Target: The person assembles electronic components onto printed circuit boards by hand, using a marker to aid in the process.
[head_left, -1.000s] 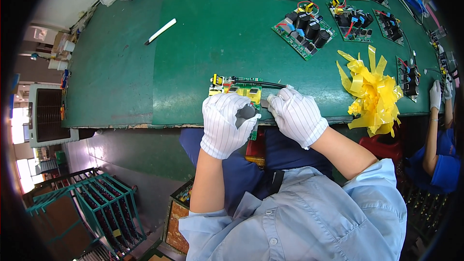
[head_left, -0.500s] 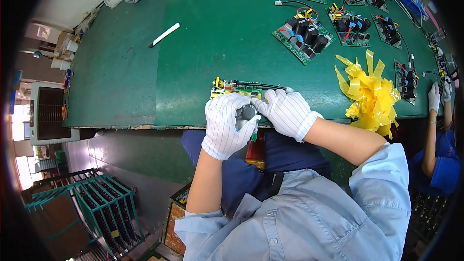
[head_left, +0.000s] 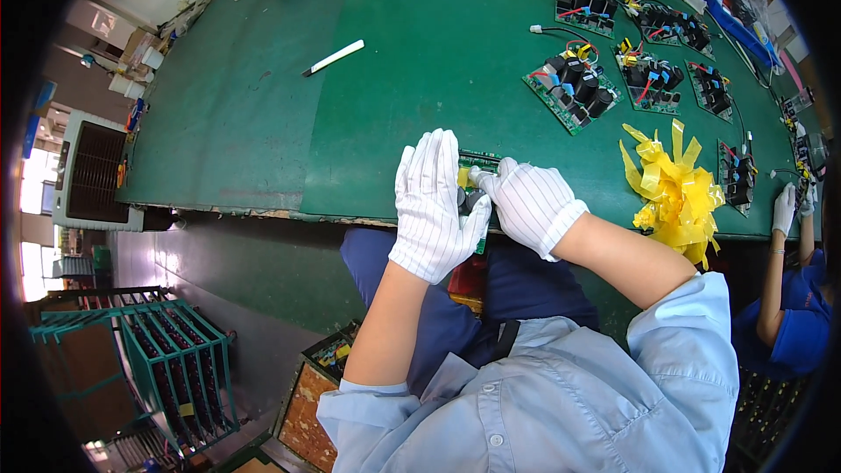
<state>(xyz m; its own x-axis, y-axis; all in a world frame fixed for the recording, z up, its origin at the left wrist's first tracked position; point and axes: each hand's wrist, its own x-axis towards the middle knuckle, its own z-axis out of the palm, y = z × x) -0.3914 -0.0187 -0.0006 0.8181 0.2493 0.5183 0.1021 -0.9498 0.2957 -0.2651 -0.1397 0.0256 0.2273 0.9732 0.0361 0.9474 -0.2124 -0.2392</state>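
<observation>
A green circuit board [head_left: 481, 158] with dark capacitors [head_left: 474, 199] and yellow parts lies at the table's near edge, largely covered by my hands. My left hand [head_left: 431, 206], in a white striped glove, lies along the board's left side with its fingers stretched out. Its thumb reaches beside the capacitors. On the right side, my gloved right hand [head_left: 532, 208] is curled over the board's edge, thumb and fingertips against it. What its fingers touch underneath is hidden.
Several populated circuit boards [head_left: 574, 89] stand on the green table [head_left: 263, 136] at the right. Yellow tape strips [head_left: 674, 193] bunch at the near edge. A white pen-like tool [head_left: 337, 57] lies to the left. A co-worker's gloved hand [head_left: 784, 208] is at far right.
My left hand has unwrapped from around the capacitor and straightened its fingers. The right hand stays at the board's right side, now curled farther over it. The whole view has shifted slightly.
</observation>
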